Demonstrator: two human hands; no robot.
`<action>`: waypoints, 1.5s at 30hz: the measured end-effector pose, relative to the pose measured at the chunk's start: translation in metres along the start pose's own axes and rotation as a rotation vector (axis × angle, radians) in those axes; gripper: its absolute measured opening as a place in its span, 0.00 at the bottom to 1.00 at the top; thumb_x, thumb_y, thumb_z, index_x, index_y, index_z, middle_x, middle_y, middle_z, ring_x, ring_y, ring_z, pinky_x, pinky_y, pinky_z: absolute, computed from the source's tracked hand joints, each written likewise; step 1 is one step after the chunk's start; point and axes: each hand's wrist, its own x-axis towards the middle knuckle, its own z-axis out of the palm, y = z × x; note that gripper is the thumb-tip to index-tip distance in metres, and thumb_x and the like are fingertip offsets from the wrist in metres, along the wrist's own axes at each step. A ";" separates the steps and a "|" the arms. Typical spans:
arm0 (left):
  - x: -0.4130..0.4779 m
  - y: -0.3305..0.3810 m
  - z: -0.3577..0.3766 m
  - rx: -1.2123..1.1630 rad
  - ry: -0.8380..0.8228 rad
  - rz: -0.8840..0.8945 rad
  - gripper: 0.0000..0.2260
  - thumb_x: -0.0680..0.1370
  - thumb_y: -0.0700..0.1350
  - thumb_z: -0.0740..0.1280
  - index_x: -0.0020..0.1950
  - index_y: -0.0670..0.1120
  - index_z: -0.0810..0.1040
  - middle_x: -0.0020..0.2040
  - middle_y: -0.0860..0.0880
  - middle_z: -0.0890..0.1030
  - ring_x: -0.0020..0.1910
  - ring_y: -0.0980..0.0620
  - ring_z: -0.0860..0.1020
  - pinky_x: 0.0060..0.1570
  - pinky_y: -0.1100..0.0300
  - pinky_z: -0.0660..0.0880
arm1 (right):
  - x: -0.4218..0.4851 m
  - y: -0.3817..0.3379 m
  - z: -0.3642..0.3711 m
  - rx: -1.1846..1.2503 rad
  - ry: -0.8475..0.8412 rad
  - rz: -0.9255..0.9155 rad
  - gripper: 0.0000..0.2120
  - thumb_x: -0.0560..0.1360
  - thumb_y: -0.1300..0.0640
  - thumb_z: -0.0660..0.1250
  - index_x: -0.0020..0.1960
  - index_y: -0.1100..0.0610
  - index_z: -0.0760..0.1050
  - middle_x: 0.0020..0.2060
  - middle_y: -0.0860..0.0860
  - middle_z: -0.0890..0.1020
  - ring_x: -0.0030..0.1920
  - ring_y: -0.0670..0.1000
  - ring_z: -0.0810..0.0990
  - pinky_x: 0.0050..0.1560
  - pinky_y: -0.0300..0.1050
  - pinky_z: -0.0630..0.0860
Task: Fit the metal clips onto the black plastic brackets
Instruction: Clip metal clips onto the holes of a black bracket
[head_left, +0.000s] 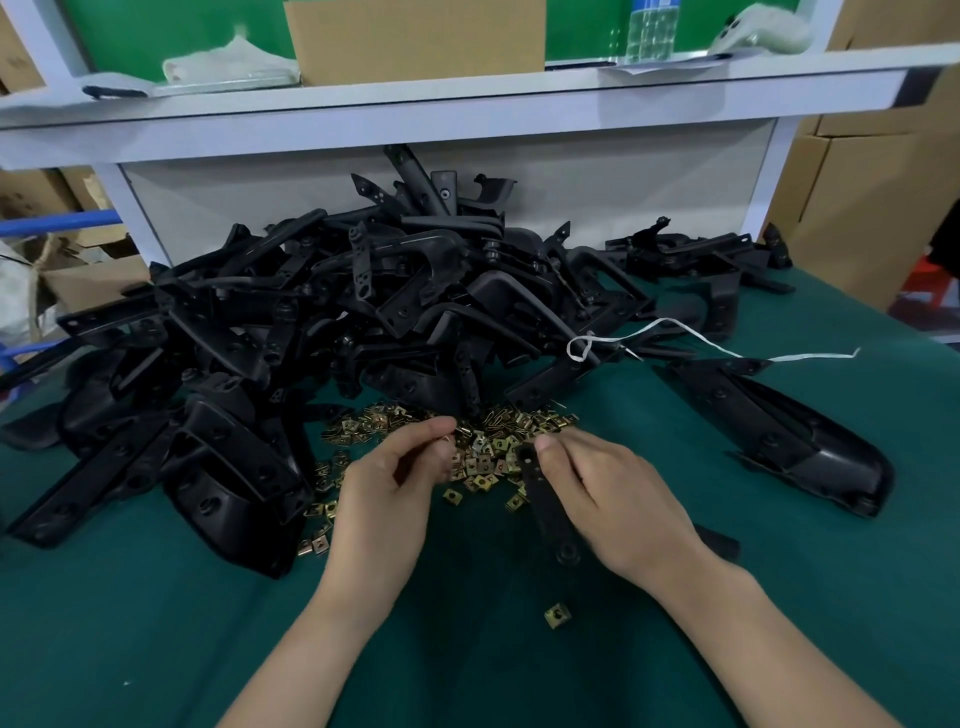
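The left hand (387, 496) and right hand (618, 501) curl into a pinching grip.

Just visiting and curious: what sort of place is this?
Probably a factory assembly bench: a big heap of black plastic brackets, a scatter of small brass-coloured metal clips, stacked brown cardboard boxes.

White string (691, 338), cardboard box (415, 39) on shelf (467, 104)

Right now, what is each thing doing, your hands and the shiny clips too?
Left hand: pinches one small gold metal clip.
Right hand: grips a flat black plastic bracket.
Heap of gold metal clips: loose on the green table cover.
Pile of black plastic brackets: tangled, untouched.
Lone gold clip: lying apart.
White string: looped, limp.
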 end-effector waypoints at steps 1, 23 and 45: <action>-0.001 0.001 0.001 -0.089 -0.039 -0.055 0.10 0.81 0.43 0.67 0.56 0.57 0.83 0.45 0.55 0.86 0.47 0.60 0.83 0.42 0.73 0.75 | 0.000 0.000 0.000 0.002 0.003 -0.001 0.20 0.82 0.36 0.43 0.37 0.41 0.64 0.38 0.42 0.74 0.41 0.46 0.75 0.40 0.47 0.72; -0.008 0.009 0.012 -0.451 -0.259 -0.152 0.11 0.73 0.51 0.72 0.49 0.46 0.86 0.43 0.46 0.84 0.41 0.51 0.82 0.43 0.63 0.79 | 0.000 -0.003 -0.005 0.045 0.102 -0.025 0.15 0.84 0.42 0.48 0.42 0.39 0.66 0.40 0.38 0.74 0.41 0.45 0.75 0.40 0.46 0.71; -0.009 0.008 0.015 -0.412 -0.228 -0.224 0.15 0.73 0.56 0.69 0.43 0.44 0.81 0.40 0.47 0.82 0.37 0.51 0.79 0.38 0.62 0.78 | -0.001 -0.006 -0.006 0.032 0.085 -0.006 0.17 0.84 0.42 0.48 0.38 0.34 0.64 0.42 0.30 0.73 0.41 0.38 0.74 0.39 0.36 0.64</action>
